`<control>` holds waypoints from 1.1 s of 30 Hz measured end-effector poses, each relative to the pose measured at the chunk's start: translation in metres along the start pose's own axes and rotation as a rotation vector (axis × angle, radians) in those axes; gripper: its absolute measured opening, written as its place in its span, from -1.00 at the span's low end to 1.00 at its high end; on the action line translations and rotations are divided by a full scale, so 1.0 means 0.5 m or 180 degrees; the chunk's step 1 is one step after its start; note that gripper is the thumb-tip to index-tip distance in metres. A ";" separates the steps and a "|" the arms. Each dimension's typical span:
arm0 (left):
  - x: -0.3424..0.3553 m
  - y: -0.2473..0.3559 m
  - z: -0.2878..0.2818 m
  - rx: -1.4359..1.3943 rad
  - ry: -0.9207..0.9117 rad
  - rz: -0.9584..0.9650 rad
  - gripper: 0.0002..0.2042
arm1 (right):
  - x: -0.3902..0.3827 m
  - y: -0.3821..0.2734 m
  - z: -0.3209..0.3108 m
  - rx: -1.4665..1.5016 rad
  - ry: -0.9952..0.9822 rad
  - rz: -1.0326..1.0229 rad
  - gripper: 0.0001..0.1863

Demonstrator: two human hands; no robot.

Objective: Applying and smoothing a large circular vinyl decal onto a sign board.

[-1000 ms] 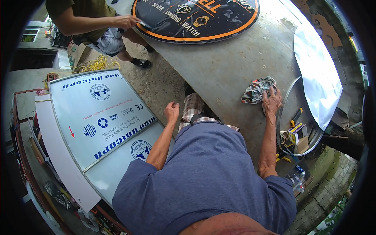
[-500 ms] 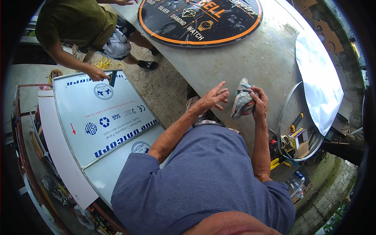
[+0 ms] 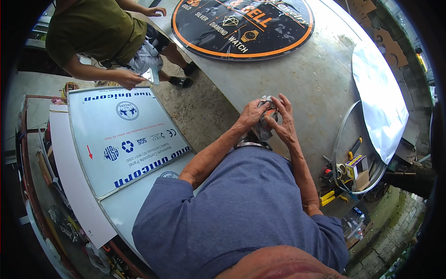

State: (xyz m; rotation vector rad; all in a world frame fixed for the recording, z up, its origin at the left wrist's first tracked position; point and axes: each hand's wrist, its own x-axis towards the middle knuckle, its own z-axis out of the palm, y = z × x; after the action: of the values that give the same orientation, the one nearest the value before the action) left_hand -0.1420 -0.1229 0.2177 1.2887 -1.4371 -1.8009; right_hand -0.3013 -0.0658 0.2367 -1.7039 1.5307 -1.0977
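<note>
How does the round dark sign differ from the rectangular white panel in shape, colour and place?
The round sign is a dark disc with an orange rim; the white panel is a rectangle, pale with blue print. The sign lies on the grey table, ahead of the person's hands, while the panel lies to their left, beyond a strip of floor, where another person bends over its far edge. Both lie flat, face up, and carry print.

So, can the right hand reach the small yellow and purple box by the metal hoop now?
Probably not at once: the right hand and left hand both hold a crumpled grey rag; the box lies apart, unobstructed.
</note>
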 end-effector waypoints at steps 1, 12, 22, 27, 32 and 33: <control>-0.002 0.001 -0.003 -0.0296 -0.0040 -0.0007 -0.64 | -0.004 0.002 0.003 -0.0015 0.0017 0.0011 -0.41; -0.245 0.315 -0.208 -0.0167 0.0306 0.2051 -0.69 | -0.009 0.067 -0.040 0.0328 0.0601 0.0628 -0.41; -0.785 0.605 -0.144 0.2330 0.2216 0.8662 -0.43 | -0.115 0.115 0.010 -0.0685 0.0230 0.0876 -0.77; -0.839 0.585 -0.113 0.2357 0.0493 0.8413 -0.48 | -0.263 0.127 0.055 -0.1199 0.0302 0.0820 -0.83; -0.882 0.564 -0.073 0.2353 -0.1131 0.7845 -0.53 | -0.324 0.154 0.063 -0.1346 0.0596 0.0146 -0.88; -0.890 0.555 -0.068 0.2362 -0.1405 0.7698 -0.54 | -0.324 0.154 0.063 -0.1343 0.0568 0.0015 -0.88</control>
State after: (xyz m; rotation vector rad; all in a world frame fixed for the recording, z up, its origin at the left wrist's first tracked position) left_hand 0.0319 0.1403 0.6381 -0.9468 -1.9799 0.2609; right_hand -0.3115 0.0780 0.1250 -1.9107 1.9889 -0.9952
